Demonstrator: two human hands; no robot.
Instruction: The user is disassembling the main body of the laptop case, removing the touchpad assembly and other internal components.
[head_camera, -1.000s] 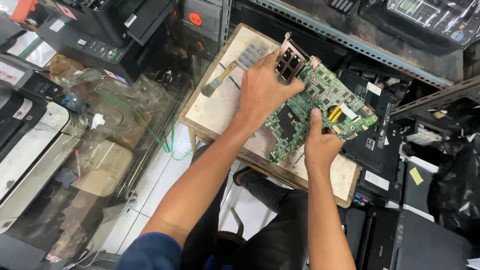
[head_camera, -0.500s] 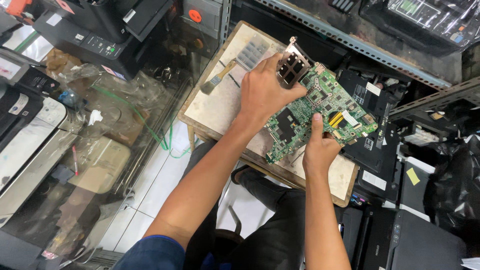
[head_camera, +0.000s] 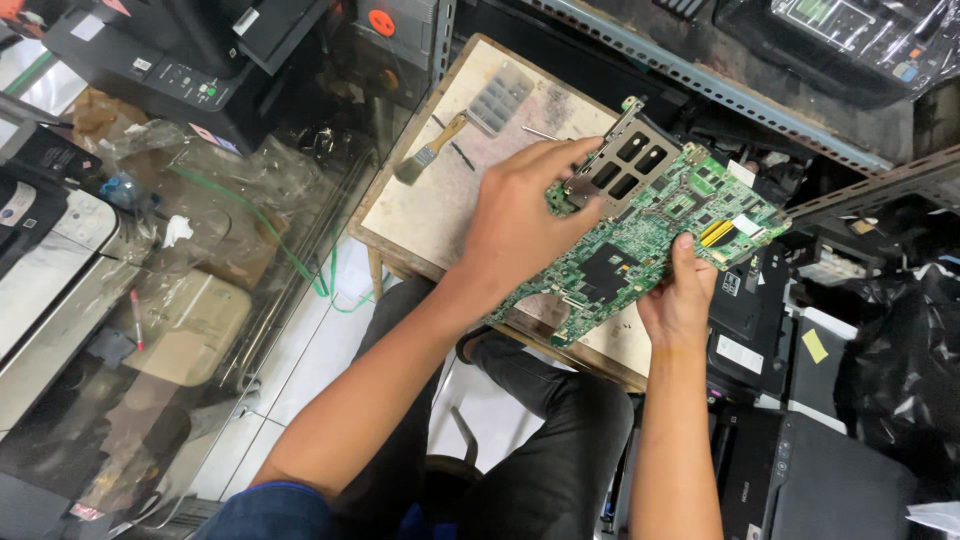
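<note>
plastic sheeting (head_camera: 170, 250): clear, crinkled film, glossy, draped over beige and black machines at far left.
printer (head_camera: 190, 60): black, boxy, matte casing, top left, partly under the film.
brush (head_camera: 428, 152): flat wooden handle, short bristles, lying on the table's left part.
table (head_camera: 450, 210): small, rectangular, wood-edged, pale scuffed top with dark smudges.
left hand (head_camera: 520, 225): palm down, forearm reaching up from bottom left, fingers curled over the board's upper left edge by the metal frame; closed on the board.
metal frame (head_camera: 620, 165): thin grey sheet metal, 4 rectangular cut-outs, fixed to the board's top corner.
circuit board (head_camera: 650, 240): green, irregular outline, densely studded with small chips, 1 large black square patch, yellow connector near the right end; held tilted above the table's right half, not resting flat.
right hand (head_camera: 680, 295): comes up from below, thumb pressed on the board's top face, fingers hidden beneath; gripping the lower right edge.
shelf rail (head_camera: 700, 85): grey perforated steel angle, diagonal across the top.
black casings (head_camera: 800, 480): smooth plastic, stacked at lower right.
</note>
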